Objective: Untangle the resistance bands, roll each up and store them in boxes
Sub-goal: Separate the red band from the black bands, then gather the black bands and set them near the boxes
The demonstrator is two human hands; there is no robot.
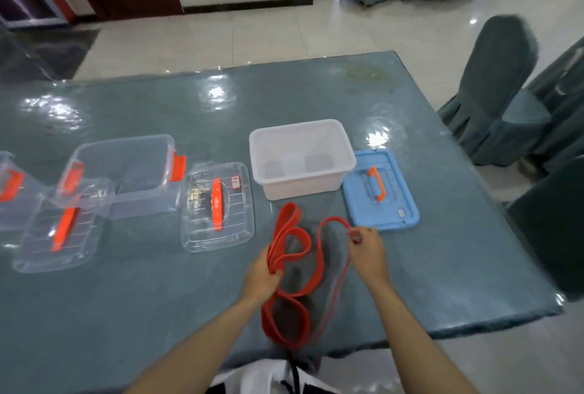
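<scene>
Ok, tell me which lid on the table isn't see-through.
The blue lid with the orange handle, right of the white box. The two other lids are clear plastic.

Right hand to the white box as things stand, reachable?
Probably yes. The right hand sits just short of the white box, nothing between, but it pinches the thin red band, so that would come along.

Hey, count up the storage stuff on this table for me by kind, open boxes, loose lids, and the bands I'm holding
Boxes: 3 (clear box, white box, a second clear box cut by the left edge)
Lids: 3 (clear lid, second clear lid, blue lid)
Red resistance bands: tangled, at least 2, exact count unclear
Total: at least 8
</scene>
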